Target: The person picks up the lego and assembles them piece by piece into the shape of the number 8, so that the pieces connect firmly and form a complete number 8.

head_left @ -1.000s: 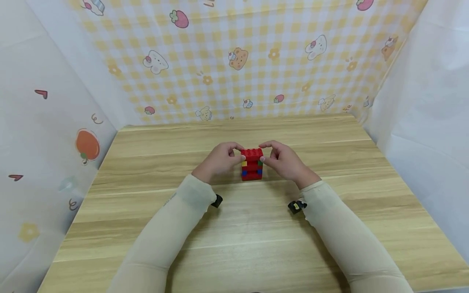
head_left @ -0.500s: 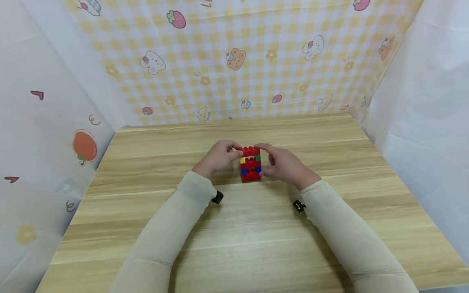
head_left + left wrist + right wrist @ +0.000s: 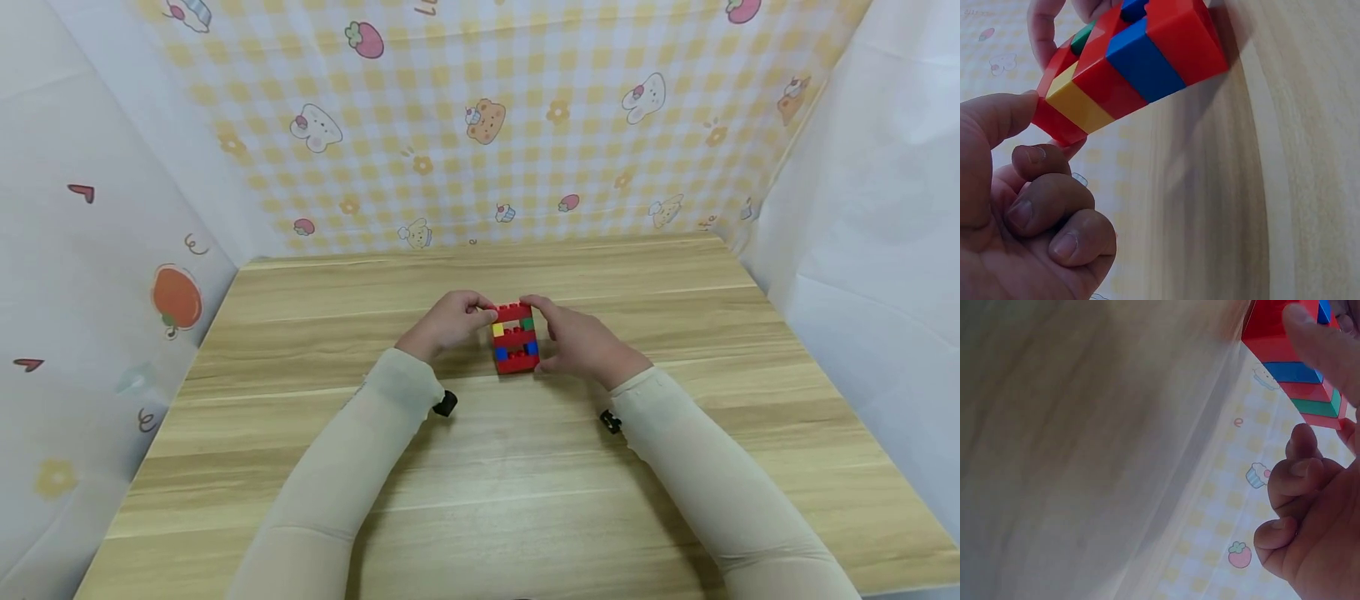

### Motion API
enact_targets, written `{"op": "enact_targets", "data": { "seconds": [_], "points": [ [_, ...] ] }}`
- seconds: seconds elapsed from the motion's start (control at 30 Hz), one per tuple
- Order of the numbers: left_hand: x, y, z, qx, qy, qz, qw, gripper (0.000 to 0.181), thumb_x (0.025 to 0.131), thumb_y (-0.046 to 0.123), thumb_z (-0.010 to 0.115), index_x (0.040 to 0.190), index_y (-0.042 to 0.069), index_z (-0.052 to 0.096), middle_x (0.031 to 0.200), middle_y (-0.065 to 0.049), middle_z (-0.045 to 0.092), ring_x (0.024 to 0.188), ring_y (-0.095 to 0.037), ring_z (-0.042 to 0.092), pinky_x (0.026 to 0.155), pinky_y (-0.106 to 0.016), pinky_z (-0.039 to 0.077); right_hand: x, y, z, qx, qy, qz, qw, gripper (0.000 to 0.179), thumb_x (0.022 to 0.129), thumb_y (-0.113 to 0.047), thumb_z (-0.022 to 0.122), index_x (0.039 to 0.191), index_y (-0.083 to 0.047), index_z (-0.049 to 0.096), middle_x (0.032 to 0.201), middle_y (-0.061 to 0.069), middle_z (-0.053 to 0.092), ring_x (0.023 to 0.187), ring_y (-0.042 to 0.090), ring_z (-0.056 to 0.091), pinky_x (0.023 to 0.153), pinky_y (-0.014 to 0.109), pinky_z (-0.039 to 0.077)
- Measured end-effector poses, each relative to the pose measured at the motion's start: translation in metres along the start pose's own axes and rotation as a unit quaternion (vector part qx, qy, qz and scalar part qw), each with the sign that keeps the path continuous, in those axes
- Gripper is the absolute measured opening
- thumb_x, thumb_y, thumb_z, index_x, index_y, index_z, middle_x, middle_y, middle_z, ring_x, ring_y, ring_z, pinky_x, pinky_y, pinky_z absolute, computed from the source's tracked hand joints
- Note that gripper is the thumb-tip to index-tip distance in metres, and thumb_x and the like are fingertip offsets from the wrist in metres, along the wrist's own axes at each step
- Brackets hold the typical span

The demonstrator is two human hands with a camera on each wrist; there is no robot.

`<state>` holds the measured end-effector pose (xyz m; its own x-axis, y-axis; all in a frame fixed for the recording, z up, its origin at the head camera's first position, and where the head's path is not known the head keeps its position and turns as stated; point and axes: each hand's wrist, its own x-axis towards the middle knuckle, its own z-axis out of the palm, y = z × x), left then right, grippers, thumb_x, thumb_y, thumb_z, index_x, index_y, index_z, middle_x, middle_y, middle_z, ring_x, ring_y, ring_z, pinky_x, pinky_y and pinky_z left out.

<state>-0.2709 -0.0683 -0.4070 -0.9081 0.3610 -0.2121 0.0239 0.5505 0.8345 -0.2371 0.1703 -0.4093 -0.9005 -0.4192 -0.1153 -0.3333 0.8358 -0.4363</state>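
Observation:
A tower of toy building bricks point(image 3: 514, 337) stands between the hands near the table's middle, tilted back. Three long red bricks form its levels, with blue bricks point(image 3: 1144, 59) low down and a yellow brick point(image 3: 1079, 103) and a green brick point(image 3: 1315, 407) higher up, leaving gaps in the middle. My left hand point(image 3: 450, 321) pinches the left end of the top red brick point(image 3: 513, 313) between thumb and index finger; its other fingers are curled. My right hand point(image 3: 588, 340) spans the tower's right side, index finger at the top and thumb at the bottom red brick point(image 3: 517, 364).
The wood-grain table point(image 3: 495, 492) reaches back to a yellow checked cloth point(image 3: 450, 167). White cloth walls point(image 3: 82, 333) rise at left and right. Small black wrist devices point(image 3: 446, 404) hang below the sleeves.
My right thumb has slid from the top brick down to the tower's bottom right corner. The tower has tipped back, showing more of its front. My left hand keeps its pinch.

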Motion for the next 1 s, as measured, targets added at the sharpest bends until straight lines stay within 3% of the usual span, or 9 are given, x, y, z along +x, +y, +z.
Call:
{"op": "enact_targets", "data": {
  "seconds": [0.13, 0.3, 0.5, 0.63, 0.87, 1.0],
  "points": [
    [-0.002, -0.001, 0.002, 0.006, 0.004, 0.000, 1.0000, 0.030, 0.095, 0.038, 0.059, 0.118, 0.018, 0.063, 0.087, -0.010, 0.057, 0.072, -0.022, 0.050, 0.059, -0.032, 0.043, 0.002, -0.001, 0.000, 0.003, 0.000, 0.000, 1.0000, 0.109, 0.066, -0.035, 0.090, 0.149, -0.035, 0.020, 0.103, 0.006, 0.059, 0.088, 0.022, 0.055, 0.075, 0.038, 0.051],
    [-0.013, 0.004, 0.005, 0.056, 0.009, 0.019, 0.9982, 0.059, 0.088, 0.041, 0.070, 0.139, 0.023, 0.047, 0.079, -0.008, 0.053, 0.062, -0.023, 0.049, 0.053, -0.031, 0.041, 0.003, -0.002, 0.001, 0.008, -0.001, 0.003, 1.0000, 0.108, 0.066, -0.034, 0.090, 0.149, -0.034, 0.021, 0.100, 0.007, 0.059, 0.085, 0.023, 0.055, 0.071, 0.036, 0.050],
    [-0.024, 0.006, 0.011, 0.177, 0.001, 0.030, 0.9837, 0.084, 0.079, 0.043, 0.079, 0.147, 0.031, 0.031, 0.073, -0.006, 0.056, 0.061, -0.021, 0.052, 0.057, -0.033, 0.045, 0.003, -0.001, 0.000, 0.018, -0.003, 0.010, 0.9998, 0.105, 0.069, -0.030, 0.089, 0.148, -0.032, 0.019, 0.097, 0.006, 0.056, 0.081, 0.024, 0.055, 0.069, 0.034, 0.049],
    [-0.026, 0.005, 0.018, 0.217, 0.002, 0.022, 0.9759, 0.093, 0.076, 0.040, 0.081, 0.149, 0.034, 0.024, 0.067, -0.004, 0.055, 0.056, -0.021, 0.053, 0.062, -0.034, 0.048, 0.003, -0.001, -0.001, 0.027, -0.004, 0.011, 0.9996, 0.104, 0.070, -0.029, 0.088, 0.148, -0.031, 0.019, 0.095, 0.007, 0.056, 0.080, 0.024, 0.054, 0.068, 0.034, 0.048],
    [-0.027, 0.007, 0.026, 0.256, 0.009, 0.012, 0.9666, 0.104, 0.071, 0.037, 0.086, 0.151, 0.031, 0.019, 0.073, -0.001, 0.059, 0.067, -0.020, 0.058, 0.068, -0.033, 0.051, 0.004, 0.000, -0.001, 0.040, -0.016, 0.012, 0.9990, 0.104, 0.070, -0.030, 0.088, 0.147, -0.031, 0.019, 0.091, 0.009, 0.057, 0.075, 0.023, 0.054, 0.064, 0.034, 0.046],
    [-0.028, 0.008, 0.027, 0.255, 0.008, 0.008, 0.9668, 0.105, 0.071, 0.037, 0.086, 0.151, 0.030, 0.019, 0.075, 0.000, 0.060, 0.069, -0.021, 0.058, 0.070, -0.034, 0.052, 0.005, 0.001, -0.001, 0.050, -0.021, 0.012, 0.9984, 0.103, 0.070, -0.030, 0.088, 0.147, -0.031, 0.020, 0.089, 0.010, 0.057, 0.072, 0.023, 0.053, 0.062, 0.034, 0.046]
  ]
}}
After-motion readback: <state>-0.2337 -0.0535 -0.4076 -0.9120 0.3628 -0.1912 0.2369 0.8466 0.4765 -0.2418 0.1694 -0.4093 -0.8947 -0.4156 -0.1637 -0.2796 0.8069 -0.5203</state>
